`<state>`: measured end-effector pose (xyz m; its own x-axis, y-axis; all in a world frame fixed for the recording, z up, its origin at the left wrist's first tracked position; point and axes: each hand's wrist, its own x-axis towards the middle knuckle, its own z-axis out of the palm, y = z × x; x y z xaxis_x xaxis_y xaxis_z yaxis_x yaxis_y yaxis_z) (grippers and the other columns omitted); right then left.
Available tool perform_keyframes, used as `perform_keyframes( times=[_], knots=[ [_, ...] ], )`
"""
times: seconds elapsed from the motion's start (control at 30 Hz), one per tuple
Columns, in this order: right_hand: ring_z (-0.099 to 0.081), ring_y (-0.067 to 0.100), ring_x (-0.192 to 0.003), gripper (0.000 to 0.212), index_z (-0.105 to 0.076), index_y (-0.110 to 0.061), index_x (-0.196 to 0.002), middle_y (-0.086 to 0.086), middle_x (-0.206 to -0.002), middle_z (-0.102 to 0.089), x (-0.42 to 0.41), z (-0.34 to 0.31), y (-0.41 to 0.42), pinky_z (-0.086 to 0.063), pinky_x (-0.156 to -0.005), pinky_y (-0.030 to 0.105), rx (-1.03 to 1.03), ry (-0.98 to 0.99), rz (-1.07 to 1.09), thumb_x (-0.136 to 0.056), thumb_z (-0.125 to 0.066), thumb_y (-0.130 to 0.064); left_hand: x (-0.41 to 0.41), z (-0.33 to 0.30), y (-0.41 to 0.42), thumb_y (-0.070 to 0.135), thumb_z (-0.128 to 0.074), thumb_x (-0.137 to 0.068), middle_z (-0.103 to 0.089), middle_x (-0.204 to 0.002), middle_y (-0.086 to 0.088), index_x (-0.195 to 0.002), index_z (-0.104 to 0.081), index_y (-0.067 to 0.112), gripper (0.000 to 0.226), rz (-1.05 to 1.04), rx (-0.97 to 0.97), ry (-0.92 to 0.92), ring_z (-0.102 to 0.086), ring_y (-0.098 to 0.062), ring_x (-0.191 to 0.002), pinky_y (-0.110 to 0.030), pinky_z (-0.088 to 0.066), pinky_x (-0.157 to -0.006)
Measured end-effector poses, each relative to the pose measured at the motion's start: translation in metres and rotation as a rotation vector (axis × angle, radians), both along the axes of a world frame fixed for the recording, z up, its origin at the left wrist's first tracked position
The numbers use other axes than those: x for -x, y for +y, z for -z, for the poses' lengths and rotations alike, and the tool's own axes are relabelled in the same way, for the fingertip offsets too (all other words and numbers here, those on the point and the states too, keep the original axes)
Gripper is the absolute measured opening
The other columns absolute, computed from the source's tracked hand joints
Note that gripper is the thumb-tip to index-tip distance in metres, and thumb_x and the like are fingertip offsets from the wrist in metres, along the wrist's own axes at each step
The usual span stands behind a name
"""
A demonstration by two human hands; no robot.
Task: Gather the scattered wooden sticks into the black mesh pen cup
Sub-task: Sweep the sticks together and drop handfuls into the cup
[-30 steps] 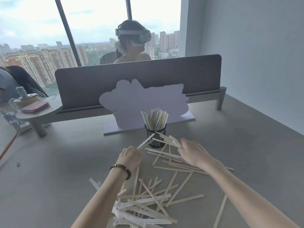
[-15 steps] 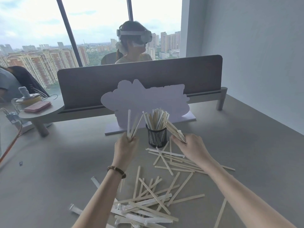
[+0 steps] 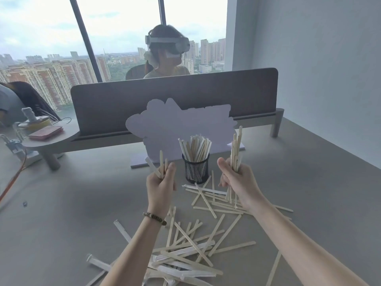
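A high-rise office: behind the grey desk divider (image 3: pixel 175 100), a person wearing a headset (image 3: pixel 167 43) sits before tall windows (image 3: pixel 51 38) overlooking apartment towers.

Both forearms are reaching forward from the bottom edge, hands raised side by side and apart. The left hand (image 3: pixel 160 185), a beaded bracelet (image 3: pixel 154 218) on its wrist, is gripping a few sticks (image 3: pixel 162 165) upright; the right hand (image 3: pixel 239 181) is clutching a taller bundle (image 3: pixel 236 148) upright.

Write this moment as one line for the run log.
left hand: grips few sticks | right hand: grips upright bundle | cup: part filled, between hands | many sticks loose on table
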<state>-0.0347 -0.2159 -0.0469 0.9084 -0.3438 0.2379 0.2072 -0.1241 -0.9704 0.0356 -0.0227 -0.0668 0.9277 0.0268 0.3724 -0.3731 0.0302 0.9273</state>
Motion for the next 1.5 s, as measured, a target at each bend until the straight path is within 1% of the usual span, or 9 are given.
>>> perform_keyframes(
  times=[0.13,0.37,0.5,0.7,0.87,1.1,1.3,1.4,1.5],
  knots=[
    [-0.052,0.022,-0.050,0.038,-0.052,-0.008,-0.066,-0.001,-0.045,-0.044,0.001,0.003,0.001,-0.056,-0.071,0.053,0.000,-0.010,-0.019,-0.088,-0.075,-0.028,0.001,0.007,0.001,0.021,-0.061,-0.095,-0.045,-0.037,0.000,-0.042,-0.042,0.018,0.056,-0.010,-0.028,0.003,-0.040,-0.021,-0.042,-0.029,-0.036,-0.053],
    [-0.052,0.021,-0.047,0.038,-0.056,-0.007,-0.068,0.012,-0.049,-0.052,0.001,0.012,0.007,-0.052,-0.064,0.040,0.044,-0.036,-0.031,-0.086,-0.076,-0.034,0.003,0.017,0.004,0.023,-0.065,-0.094,-0.045,-0.035,0.003,-0.039,-0.042,0.021,0.059,0.016,-0.092,0.082,-0.048,-0.025,-0.043,-0.037,-0.044,-0.058],
    [-0.048,0.021,-0.044,0.048,-0.053,-0.004,-0.067,0.013,-0.048,-0.051,0.002,0.015,0.010,-0.045,-0.058,0.034,0.028,-0.041,-0.057,-0.082,-0.074,-0.045,0.001,0.026,0.005,0.025,-0.068,-0.091,-0.060,-0.043,-0.005,-0.047,-0.058,-0.001,0.052,-0.006,-0.126,0.116,-0.057,-0.019,-0.048,-0.035,-0.051,-0.064],
    [-0.042,0.017,-0.039,0.058,-0.047,0.002,-0.066,0.024,-0.046,-0.044,0.000,0.022,0.010,-0.039,-0.051,0.029,0.103,-0.014,-0.001,-0.084,-0.075,-0.047,-0.003,0.025,0.010,0.033,-0.069,-0.088,-0.074,-0.061,-0.004,-0.059,-0.075,0.017,0.034,-0.042,-0.160,0.157,-0.073,-0.026,-0.068,-0.044,-0.060,-0.076],
    [-0.021,0.012,-0.040,0.055,-0.033,-0.020,-0.054,-0.003,-0.047,-0.026,-0.002,0.014,0.009,-0.021,-0.043,0.023,-0.038,-0.027,0.043,-0.093,-0.069,-0.036,0.002,0.017,0.009,0.038,-0.065,-0.092,-0.052,-0.037,-0.002,-0.055,-0.052,-0.007,0.060,-0.060,-0.119,0.164,-0.043,-0.019,-0.032,-0.027,-0.038,-0.047],
    [-0.042,0.009,-0.039,0.048,-0.047,0.012,-0.069,0.021,-0.052,-0.052,0.006,0.014,0.012,-0.044,-0.053,0.016,0.001,-0.065,0.003,-0.092,-0.070,-0.024,0.006,0.012,0.005,0.028,-0.069,-0.092,-0.060,-0.050,-0.014,-0.071,-0.045,-0.015,0.053,0.044,-0.046,0.112,-0.054,-0.026,-0.042,-0.033,-0.045,-0.048],
    [-0.032,0.013,-0.036,0.049,-0.040,-0.007,-0.065,0.009,-0.045,-0.038,0.003,0.012,0.015,-0.028,-0.042,0.027,-0.038,-0.048,0.011,-0.095,-0.060,-0.041,0.009,0.003,0.010,0.040,-0.071,-0.086,-0.023,-0.056,-0.013,-0.064,-0.026,-0.002,0.066,0.035,0.014,0.101,-0.020,-0.015,-0.046,-0.026,-0.020,-0.043],
    [-0.019,0.012,-0.040,0.050,-0.038,-0.013,-0.063,0.002,-0.047,-0.026,0.002,0.010,0.013,-0.019,-0.041,0.023,-0.144,-0.046,0.018,-0.092,-0.064,-0.043,0.009,0.002,0.013,0.048,-0.068,-0.077,-0.022,-0.054,-0.002,-0.069,-0.042,0.002,0.052,0.090,0.147,0.146,-0.013,-0.014,-0.051,-0.030,-0.011,-0.048],
    [-0.022,0.013,-0.044,0.030,-0.054,-0.006,-0.079,0.001,-0.051,-0.028,0.003,0.015,0.009,-0.024,-0.043,0.022,-0.162,-0.095,-0.084,-0.095,-0.064,-0.030,0.007,0.007,0.015,0.029,-0.052,-0.084,-0.028,-0.054,0.008,-0.082,-0.058,0.004,0.026,0.106,0.210,0.148,-0.021,-0.012,-0.050,-0.029,-0.016,-0.050]
  ],
)
